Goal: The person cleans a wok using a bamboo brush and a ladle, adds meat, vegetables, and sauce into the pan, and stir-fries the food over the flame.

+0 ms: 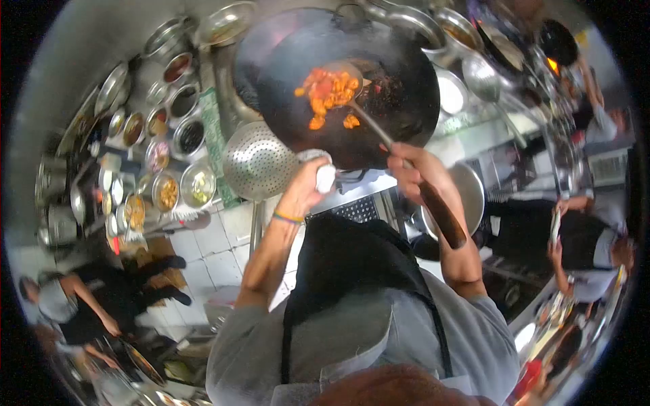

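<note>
My left hand (306, 187) is closed around a folded white cloth (326, 178) at the near left edge of a large black wok (406, 128). Whether a wok handle lies under the cloth is hidden. My right hand (421, 170) grips a long ladle (371, 120) by its shaft; the wooden end (443, 216) passes back along my forearm. The ladle's bowl is down in the wok among orange-red food pieces (325, 89). Some pieces lie apart, nearer me. A perforated metal strainer (261, 159) sits just left of my left hand.
Several bowls of ingredients, including one of pale chopped pieces (199, 185), stand at the left. A metal pot (467, 193) is beside my right forearm. Another skimmer (481, 78) lies at the right. Other people work at the lower left (88, 298) and right (575, 237).
</note>
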Tool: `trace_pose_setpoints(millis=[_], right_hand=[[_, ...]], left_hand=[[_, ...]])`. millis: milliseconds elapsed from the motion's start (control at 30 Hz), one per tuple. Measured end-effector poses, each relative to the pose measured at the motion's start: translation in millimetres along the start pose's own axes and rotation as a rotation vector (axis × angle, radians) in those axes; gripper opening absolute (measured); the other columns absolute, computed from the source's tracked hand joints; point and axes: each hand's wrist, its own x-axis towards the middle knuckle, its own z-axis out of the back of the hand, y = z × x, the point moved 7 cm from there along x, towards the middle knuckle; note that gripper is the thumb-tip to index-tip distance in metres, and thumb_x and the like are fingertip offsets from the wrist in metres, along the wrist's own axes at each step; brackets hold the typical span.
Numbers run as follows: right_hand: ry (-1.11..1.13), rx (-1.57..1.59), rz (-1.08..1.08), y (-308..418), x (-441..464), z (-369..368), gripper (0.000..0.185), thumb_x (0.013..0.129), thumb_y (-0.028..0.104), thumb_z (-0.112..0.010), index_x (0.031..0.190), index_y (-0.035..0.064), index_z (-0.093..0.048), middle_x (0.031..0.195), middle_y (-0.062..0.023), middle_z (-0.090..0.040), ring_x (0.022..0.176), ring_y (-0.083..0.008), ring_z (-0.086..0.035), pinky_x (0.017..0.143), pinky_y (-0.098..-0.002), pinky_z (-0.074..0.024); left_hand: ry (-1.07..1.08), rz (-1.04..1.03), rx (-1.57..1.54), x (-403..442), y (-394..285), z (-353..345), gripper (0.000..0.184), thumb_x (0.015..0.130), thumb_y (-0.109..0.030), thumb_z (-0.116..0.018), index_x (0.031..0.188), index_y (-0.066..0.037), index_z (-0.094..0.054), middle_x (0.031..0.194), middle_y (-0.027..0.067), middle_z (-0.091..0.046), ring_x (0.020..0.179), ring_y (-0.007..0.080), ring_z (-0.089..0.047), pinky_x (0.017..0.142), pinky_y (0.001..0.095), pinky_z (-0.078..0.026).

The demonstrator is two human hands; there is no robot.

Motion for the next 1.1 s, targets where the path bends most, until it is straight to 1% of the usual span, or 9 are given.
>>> trace_pose_setpoints(millis=[267,367,433,533,700,833,900,1033,1100], right_hand=[[-0.127,0.144,0.23,-43,-91,48,0.022,0.101,0.016,-0.049,0.081,0.0062,-0.046,0.065,-0.0003,-0.046,0.036,-0.0039,-0.035,0.027,-0.0232,-0.0278],[-0.149,0.121,0.339,-85,-141,80,0.022,0.099,0.018,-0.053,0.08,0.0084,-0.046,0.051,0.0052,-0.036,0.033,-0.0046,-0.033,0.028,-0.0246,-0.026],[-0.232,0.251,0.363,-122,-182,116,0.017,0.096,0.014,-0.056,0.083,0.0068,-0.047,0.066,0.0028,-0.045,0.039,-0.0024,-0.037,0.028,-0.0214,-0.0279],[-0.031,0.315,0.573,-166,-239,165,0.016,0.095,0.01,-0.055,0.083,0.0051,-0.046,0.067,0.0014,-0.046,0.036,-0.0039,-0.037,0.028,-0.0227,-0.0293],[-0.108,0.328,0.761,-193,-284,106,0.012,0.093,0.008,-0.054,0.085,0.004,-0.046,0.057,0.0015,-0.04,0.036,-0.0052,-0.037,0.028,-0.0244,-0.0314],[-0.291,0.482,0.833,-202,-328,82,0.009,0.092,0.005,-0.055,0.092,0.0035,-0.045,0.063,0.0009,-0.042,0.037,-0.0039,-0.038,0.028,-0.023,-0.0318],[-0.38,0.531,0.899,-217,-339,45,0.01,0.092,0.005,-0.055,0.096,0.0032,-0.045,0.064,0.0008,-0.041,0.038,-0.0034,-0.038,0.028,-0.0225,-0.0316],[-0.558,0.674,1.054,-224,-387,31,0.017,0.093,0.005,-0.055,0.108,0.0024,-0.047,0.067,0.0004,-0.041,0.039,-0.0025,-0.036,0.028,-0.0212,-0.0305],[-0.698,0.701,1.134,-256,-425,33,0.042,0.091,0.003,-0.056,0.131,-0.0008,-0.042,0.072,0.0,-0.043,0.039,-0.0022,-0.035,0.029,-0.0208,-0.0291]], left_hand=[[0.149,0.116,0.199,-14,42,-3,0.011,0.08,-0.016,-0.064,0.078,-0.005,-0.063,0.077,0.0083,-0.064,0.071,0.0189,-0.064,0.058,0.0311,-0.05],[0.214,-0.05,0.431,-24,73,-9,0.018,0.077,-0.02,-0.064,0.078,-0.002,-0.061,0.076,0.0081,-0.062,0.073,0.0176,-0.061,0.067,0.0315,-0.049],[0.002,0.127,0.512,-45,114,-34,0.017,0.076,-0.02,-0.063,0.076,-0.003,-0.06,0.074,0.0091,-0.061,0.067,0.0173,-0.059,0.062,0.0314,-0.048],[0.293,0.24,0.542,-48,191,-59,0.014,0.075,-0.016,-0.059,0.073,-0.002,-0.06,0.072,0.0115,-0.061,0.061,0.0176,-0.058,0.056,0.0311,-0.047],[0.322,0.23,0.683,-115,150,-68,0.014,0.075,-0.013,-0.059,0.072,0.0,-0.057,0.071,0.0157,-0.061,0.058,0.0203,-0.057,0.054,0.0304,-0.047],[0.269,0.724,0.659,-85,178,-48,0.014,0.072,-0.01,-0.06,0.076,0.003,-0.056,0.072,0.0167,-0.059,0.058,0.0228,-0.056,0.056,0.0327,-0.048],[0.496,0.851,0.714,-109,180,-73,0.016,0.072,-0.013,-0.061,0.076,0.002,-0.055,0.07,0.0139,-0.057,0.058,0.0184,-0.052,0.055,0.0292,-0.043],[0.531,0.998,0.76,-110,211,-117,0.014,0.075,-0.013,-0.06,0.073,-0.001,-0.054,0.07,0.0118,-0.058,0.058,0.0173,-0.053,0.053,0.0267,-0.041],[0.572,1.013,0.771,-100,256,-113,0.012,0.077,-0.012,-0.06,0.073,-0.001,-0.056,0.069,0.0125,-0.059,0.061,0.0192,-0.057,0.05,0.0281,-0.043]])
